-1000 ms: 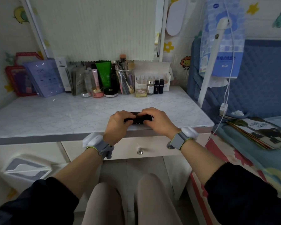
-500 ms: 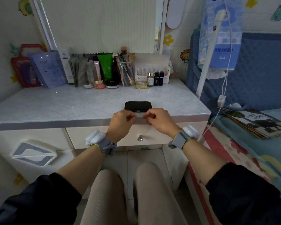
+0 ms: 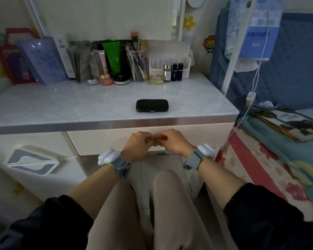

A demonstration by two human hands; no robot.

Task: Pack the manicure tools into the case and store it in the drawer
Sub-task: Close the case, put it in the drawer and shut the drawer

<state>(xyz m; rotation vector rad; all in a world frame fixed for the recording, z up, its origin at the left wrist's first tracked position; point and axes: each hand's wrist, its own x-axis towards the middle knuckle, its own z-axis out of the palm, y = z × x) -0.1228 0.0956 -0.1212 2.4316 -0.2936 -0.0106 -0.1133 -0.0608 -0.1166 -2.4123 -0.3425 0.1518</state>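
Grip: left grip point(image 3: 135, 146) and right grip point(image 3: 174, 141) are curled, tips meeting at the knob point(image 3: 154, 144); cannot tell if they pinch it.
Case: case point(image 3: 151, 105) lies closed on the bench point(image 3: 61, 105), near its front edge.
Drawer: drawer point(image 3: 202, 136) is shut.
Step, judged: pull the knob straight out and level; one grip suffices.
Pose: forearms converge, wrists below the bench edge.

A black manicure case point(image 3: 152, 105) is lying closed near the marble-patterned vanity top's point(image 3: 61, 105) front edge; cosmetics point(image 3: 114, 69) are standing along its back edge.

marble-top vanity point(image 3: 76, 105), blue quilted headboard point(image 3: 296, 78)
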